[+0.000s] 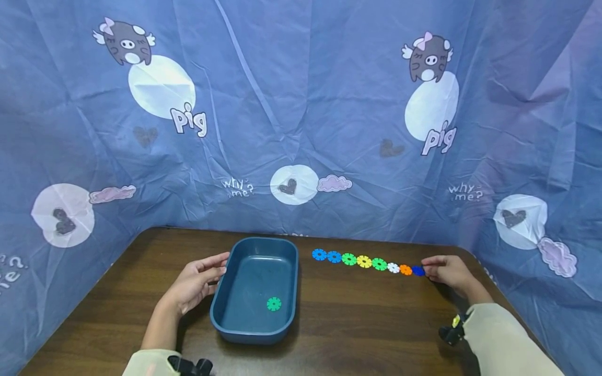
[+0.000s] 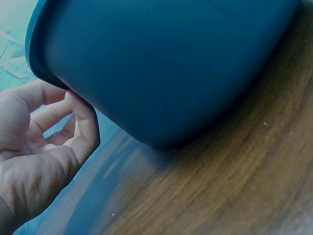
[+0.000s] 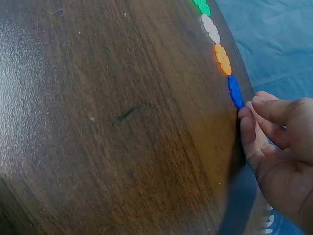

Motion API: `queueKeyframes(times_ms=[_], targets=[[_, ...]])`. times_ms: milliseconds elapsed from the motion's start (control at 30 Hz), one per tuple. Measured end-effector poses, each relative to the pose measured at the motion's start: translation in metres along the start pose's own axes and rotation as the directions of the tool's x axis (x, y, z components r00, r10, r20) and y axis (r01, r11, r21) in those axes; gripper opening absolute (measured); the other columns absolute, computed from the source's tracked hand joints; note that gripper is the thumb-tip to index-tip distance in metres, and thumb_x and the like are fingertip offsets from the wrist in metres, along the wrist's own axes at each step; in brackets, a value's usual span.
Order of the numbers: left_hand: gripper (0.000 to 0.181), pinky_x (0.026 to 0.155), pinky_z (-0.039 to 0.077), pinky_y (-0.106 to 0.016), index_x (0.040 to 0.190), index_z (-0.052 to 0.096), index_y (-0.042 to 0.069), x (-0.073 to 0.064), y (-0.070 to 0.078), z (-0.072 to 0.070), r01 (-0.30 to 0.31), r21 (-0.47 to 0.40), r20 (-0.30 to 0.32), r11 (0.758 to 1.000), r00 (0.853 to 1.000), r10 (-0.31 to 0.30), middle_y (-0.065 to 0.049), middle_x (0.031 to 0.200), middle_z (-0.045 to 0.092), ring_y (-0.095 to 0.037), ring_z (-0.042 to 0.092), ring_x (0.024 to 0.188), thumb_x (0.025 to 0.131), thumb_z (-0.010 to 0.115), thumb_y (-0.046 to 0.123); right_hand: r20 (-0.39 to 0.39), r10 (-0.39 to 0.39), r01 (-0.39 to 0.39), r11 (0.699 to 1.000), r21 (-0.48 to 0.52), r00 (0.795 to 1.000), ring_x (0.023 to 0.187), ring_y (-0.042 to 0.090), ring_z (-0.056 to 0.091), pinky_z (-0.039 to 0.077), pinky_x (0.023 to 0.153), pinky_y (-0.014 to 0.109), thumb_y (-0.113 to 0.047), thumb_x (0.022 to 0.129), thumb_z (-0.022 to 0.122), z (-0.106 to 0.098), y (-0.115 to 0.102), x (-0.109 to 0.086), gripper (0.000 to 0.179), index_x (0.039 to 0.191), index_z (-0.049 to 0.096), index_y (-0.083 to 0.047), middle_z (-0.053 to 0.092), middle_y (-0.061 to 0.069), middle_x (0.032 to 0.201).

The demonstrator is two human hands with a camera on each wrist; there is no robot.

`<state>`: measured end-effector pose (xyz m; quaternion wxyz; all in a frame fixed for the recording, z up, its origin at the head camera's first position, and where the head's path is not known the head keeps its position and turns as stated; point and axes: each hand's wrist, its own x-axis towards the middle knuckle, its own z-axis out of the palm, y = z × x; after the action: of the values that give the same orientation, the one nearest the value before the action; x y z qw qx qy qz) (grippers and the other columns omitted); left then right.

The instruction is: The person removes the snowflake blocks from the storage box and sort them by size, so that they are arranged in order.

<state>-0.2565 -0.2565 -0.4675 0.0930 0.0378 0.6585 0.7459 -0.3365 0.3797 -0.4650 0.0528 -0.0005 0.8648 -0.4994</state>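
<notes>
A row of notched plastic snowflake discs (image 1: 364, 261) in several colours runs along the back right of the table. At its right end lies a dark blue snowflake disc (image 1: 417, 271), beside an orange disc (image 1: 405, 270). My right hand (image 1: 447, 272) pinches the outer edge of the dark blue disc with thumb and fingertip, as the right wrist view shows. The left hand (image 1: 195, 282) touches the left outer wall of a blue-green tray (image 1: 254, 334), its loosely bent fingers just under the rim. Inside the tray lies one green disc (image 1: 274, 304).
A dark brown wooden table (image 1: 357, 334) lies beneath everything. Behind and at both sides hangs a blue printed cloth (image 1: 301, 104), close to the table's edges. Black wrist mounts (image 1: 452, 333) sit at the pale sleeves (image 1: 508, 339).
</notes>
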Motion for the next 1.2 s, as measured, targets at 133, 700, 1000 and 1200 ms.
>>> queueKeyframes(times_ms=[133, 700, 1000, 1200], targets=[[0.061, 0.090, 0.057, -0.038, 0.155, 0.036, -0.006, -0.001, 0.001, -0.001, 0.006, 0.009, -0.001, 1.000, 1.000, -0.006, -0.010, 0.133, 0.059, -0.013, 0.064, 0.108, 0.102, 0.062, 0.009, 0.008, 0.000, 0.000, 1.000, 0.030, 1.000, 0.084, 0.015, 0.068, 0.060, 0.076, 0.029, 0.002, 0.099, 0.061, 0.000, 0.000, 0.000, 0.033, 0.126, 0.057, 0.021, 0.073, 0.012, 0.100], [0.060, 0.089, 0.058, -0.038, 0.154, 0.038, -0.006, 0.000, 0.000, -0.001, 0.000, 0.015, -0.010, 1.000, 1.000, 0.000, -0.011, 0.132, 0.059, -0.013, 0.064, 0.107, 0.101, 0.063, 0.008, 0.103, -0.132, 0.130, 0.991, 0.024, 0.986, 0.098, 0.030, 0.070, 0.060, 0.083, 0.040, -0.016, 0.102, 0.064, 0.034, -0.049, 0.009, 0.044, 0.133, 0.057, 0.014, 0.068, 0.022, 0.115], [0.060, 0.088, 0.058, -0.038, 0.154, 0.038, -0.006, 0.000, 0.000, -0.001, -0.003, 0.016, -0.007, 1.000, 1.000, 0.003, -0.011, 0.131, 0.060, -0.013, 0.065, 0.106, 0.101, 0.062, 0.008, 0.189, -0.231, 0.239, 0.971, -0.018, 0.954, 0.097, 0.034, 0.068, 0.058, 0.085, 0.048, -0.020, 0.101, 0.066, 0.079, -0.096, 0.012, 0.038, 0.130, 0.064, 0.006, 0.071, 0.018, 0.108], [0.059, 0.089, 0.058, -0.039, 0.153, 0.039, -0.006, 0.001, 0.000, 0.000, -0.003, 0.015, -0.011, 1.000, 1.000, 0.003, -0.012, 0.132, 0.059, -0.014, 0.065, 0.107, 0.101, 0.062, 0.007, 0.236, -0.316, 0.335, 0.941, -0.046, 0.919, 0.090, 0.028, 0.069, 0.059, 0.082, 0.049, -0.016, 0.101, 0.065, 0.112, -0.126, 0.012, 0.029, 0.123, 0.069, 0.003, 0.073, 0.011, 0.104]])
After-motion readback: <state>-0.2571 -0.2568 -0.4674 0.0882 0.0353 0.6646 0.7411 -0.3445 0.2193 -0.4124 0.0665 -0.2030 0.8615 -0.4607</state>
